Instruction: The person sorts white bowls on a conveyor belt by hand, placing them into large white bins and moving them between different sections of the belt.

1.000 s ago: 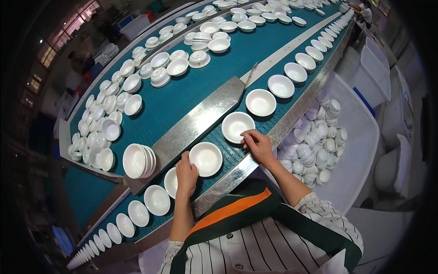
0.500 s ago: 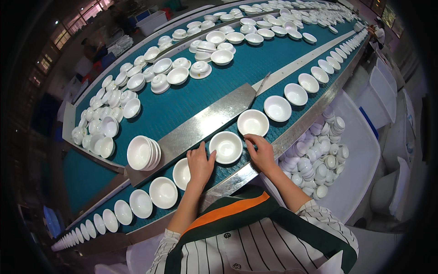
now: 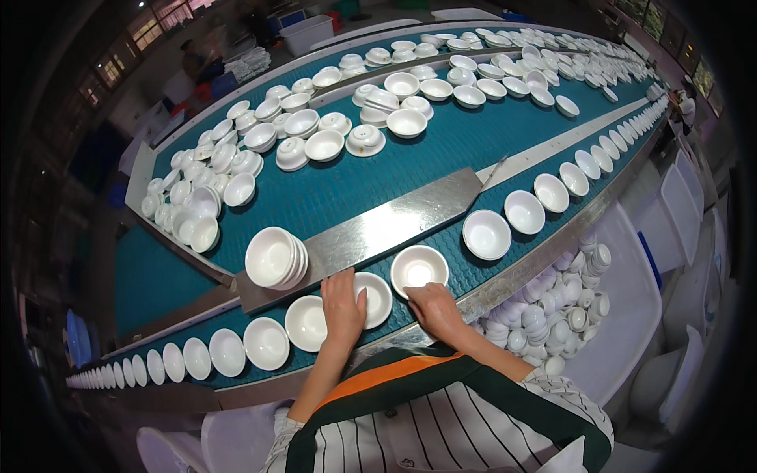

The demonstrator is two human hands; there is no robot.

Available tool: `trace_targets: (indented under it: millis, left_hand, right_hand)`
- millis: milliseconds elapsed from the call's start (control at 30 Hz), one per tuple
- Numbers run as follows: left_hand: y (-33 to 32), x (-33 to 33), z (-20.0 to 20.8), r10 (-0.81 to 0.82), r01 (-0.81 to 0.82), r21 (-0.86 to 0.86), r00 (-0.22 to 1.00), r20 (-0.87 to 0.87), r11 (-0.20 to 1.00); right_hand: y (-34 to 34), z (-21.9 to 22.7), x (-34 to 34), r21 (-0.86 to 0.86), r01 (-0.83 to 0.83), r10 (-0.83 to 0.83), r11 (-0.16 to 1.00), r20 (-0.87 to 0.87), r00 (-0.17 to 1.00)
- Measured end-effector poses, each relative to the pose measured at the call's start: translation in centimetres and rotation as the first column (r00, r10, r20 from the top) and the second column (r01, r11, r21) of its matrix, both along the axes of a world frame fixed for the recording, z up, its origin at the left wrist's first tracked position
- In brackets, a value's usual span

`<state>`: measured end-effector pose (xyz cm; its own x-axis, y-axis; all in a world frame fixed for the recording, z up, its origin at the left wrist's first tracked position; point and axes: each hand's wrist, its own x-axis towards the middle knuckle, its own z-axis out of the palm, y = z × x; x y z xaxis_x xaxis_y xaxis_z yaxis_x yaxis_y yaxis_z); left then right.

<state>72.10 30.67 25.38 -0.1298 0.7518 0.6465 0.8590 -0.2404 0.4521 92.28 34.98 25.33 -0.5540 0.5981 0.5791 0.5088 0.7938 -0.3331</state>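
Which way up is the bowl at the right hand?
Upright and empty: the white bowl shows its open mouth and bare inside beside the right hand.

White bowls (image 3: 420, 268) along teal belt (image 3: 465, 276)

There is one view, from the left fisheye camera worn on the head. It looks down and forward, from quite near above the bare fingers (image 3: 337, 287). Nearer than the fingers, it includes the white striped cloth shirt (image 3: 441, 418); beyond them, the long teal conveyor belt (image 3: 315, 197) reaches far away.
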Motion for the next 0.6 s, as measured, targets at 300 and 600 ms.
trace_targets:
  millis: [300, 600]
  left_hand:
    - [5.5, 3.6, -1.9, -0.009, -0.010, -0.140, 0.991, -0.134, 0.990]
    - [5.3, 3.7, -0.3, -0.031, 0.022, -0.112, 0.996, -0.078, 0.993]
  right_hand:
    - [9.5, 3.4, 7.0, 0.057, 0.311, -0.281, 0.949, -0.304, 0.910]
    - [11.1, 1.7, 12.2, 0.109, 0.532, -0.537, 0.840, 0.028, 0.843]
